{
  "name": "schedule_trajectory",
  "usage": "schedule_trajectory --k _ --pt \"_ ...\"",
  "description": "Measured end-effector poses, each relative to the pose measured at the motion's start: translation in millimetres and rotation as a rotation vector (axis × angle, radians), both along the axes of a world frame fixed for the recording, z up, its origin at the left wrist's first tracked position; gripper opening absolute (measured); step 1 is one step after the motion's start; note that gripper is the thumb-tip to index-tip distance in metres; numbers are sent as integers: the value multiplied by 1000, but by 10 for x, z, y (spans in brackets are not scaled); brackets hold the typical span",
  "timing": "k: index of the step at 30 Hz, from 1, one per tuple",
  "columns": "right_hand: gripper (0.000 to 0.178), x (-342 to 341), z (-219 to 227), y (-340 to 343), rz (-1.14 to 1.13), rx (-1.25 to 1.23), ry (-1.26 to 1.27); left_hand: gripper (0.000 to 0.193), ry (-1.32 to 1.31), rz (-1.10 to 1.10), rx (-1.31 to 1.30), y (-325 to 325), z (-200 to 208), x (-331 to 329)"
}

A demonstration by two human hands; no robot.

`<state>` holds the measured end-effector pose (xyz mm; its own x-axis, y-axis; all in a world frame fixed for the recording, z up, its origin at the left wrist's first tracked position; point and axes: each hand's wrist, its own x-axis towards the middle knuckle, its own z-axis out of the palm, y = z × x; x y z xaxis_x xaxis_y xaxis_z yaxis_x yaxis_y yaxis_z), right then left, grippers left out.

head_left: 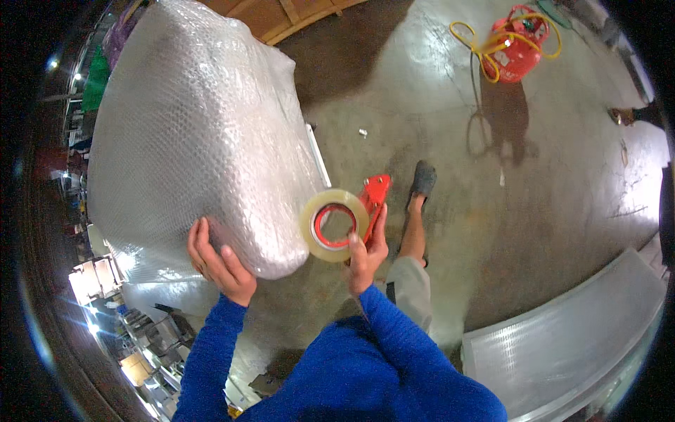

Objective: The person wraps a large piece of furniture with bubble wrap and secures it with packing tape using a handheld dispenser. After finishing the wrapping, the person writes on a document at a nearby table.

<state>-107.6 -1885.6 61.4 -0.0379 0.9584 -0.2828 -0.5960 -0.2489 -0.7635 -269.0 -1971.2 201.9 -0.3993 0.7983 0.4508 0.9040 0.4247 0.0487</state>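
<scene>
A long, bulky bundle in clear bubble wrap (190, 141) fills the left side, its rounded near end close to me. Against that end lies my left hand (221, 261), fingers spread over the plastic and holding nothing. My right hand (366, 257) grips a red tape dispenser (376, 190), with the thumb beside the roll. On the dispenser sits a large roll of clear packing tape (309, 219), right next to the bundle's near right edge. Whether a strip of tape runs from the roll to the wrap I cannot make out.
On the floor at the far right stands a red gas cylinder (517, 56) with a yellow hose (490, 67). A wide grey metal panel (562, 337) lies at the lower right. Wooden boards (288, 15) are at the far edge. Another person's foot (621, 116) shows at right.
</scene>
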Motion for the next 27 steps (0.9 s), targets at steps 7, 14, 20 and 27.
schedule_trajectory --k 7,14,20,27 --pt "81 161 -255 -475 90 -103 41 52 26 -19 31 84 -25 -166" --pt "74 1244 -820 -718 237 -47 -365 35 -445 -471 199 -612 -235 626" --pt "61 1801 -604 -355 98 134 -775 36 -1094 306 246 -1038 -1792 706" --pt "81 1861 -186 -126 274 216 -552 22 -1002 120 445 -909 -2532 -39"
